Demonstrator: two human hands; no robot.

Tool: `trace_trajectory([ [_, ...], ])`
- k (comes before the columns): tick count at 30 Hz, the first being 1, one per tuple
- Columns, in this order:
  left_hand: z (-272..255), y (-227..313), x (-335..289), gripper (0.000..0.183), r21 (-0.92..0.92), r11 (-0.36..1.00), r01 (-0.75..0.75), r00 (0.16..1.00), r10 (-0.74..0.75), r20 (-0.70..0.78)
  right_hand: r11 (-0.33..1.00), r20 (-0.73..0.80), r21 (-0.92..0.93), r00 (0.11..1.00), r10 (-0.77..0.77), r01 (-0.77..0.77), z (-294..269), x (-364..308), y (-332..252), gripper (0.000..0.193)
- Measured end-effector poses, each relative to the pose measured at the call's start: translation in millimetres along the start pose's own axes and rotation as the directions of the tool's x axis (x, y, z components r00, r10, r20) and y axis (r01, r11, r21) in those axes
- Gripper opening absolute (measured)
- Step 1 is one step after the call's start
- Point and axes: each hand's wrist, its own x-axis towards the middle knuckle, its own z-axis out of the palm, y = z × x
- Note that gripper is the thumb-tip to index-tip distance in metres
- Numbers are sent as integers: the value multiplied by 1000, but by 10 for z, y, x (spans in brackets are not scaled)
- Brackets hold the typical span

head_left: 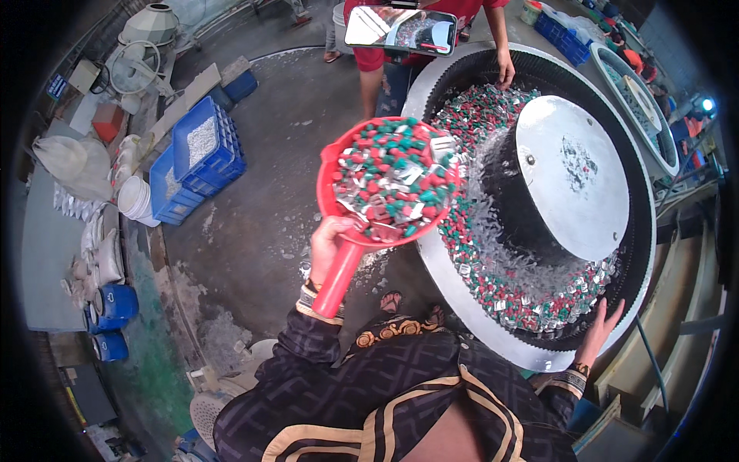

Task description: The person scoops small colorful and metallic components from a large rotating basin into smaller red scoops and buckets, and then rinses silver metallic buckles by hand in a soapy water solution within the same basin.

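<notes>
My left hand is closed on a red plastic scoop, gripping it where the handle meets the bowl. The scoop is heaped with small red and green pieces mixed with shiny silvery ones. It is held up left of a large round machine bowl with a pale rim and a dark ribbed inner wall. More of the same pieces lie in its ring-shaped trough around a central hub with a metal cover. My right hand touches the near right rim, fingers spread, holding nothing.
Across the bowl, a person in red reaches a hand into the trough; a phone is in front. Blue crates, white buckets and blue drums stand left. Another round machine is at far right.
</notes>
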Motion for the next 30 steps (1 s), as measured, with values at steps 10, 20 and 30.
trace_trajectory([
  [10, -819, 759, 223, 11, 324, 914, -246, 890, 345, -298, 947, -230, -316, 973, -16, -59, -336, 124, 497, 72],
  [20, -1431, 731, 633, 28, 263, 938, -227, 860, 320, -398, 821, -315, -555, 947, -57, -135, -820, 160, 933, 75],
  [30, -1464, 608, 1201, 55, 455, 878, -148, 801, 376, -465, 820, -399, -525, 917, -1, -227, -937, -193, 660, 74],
])
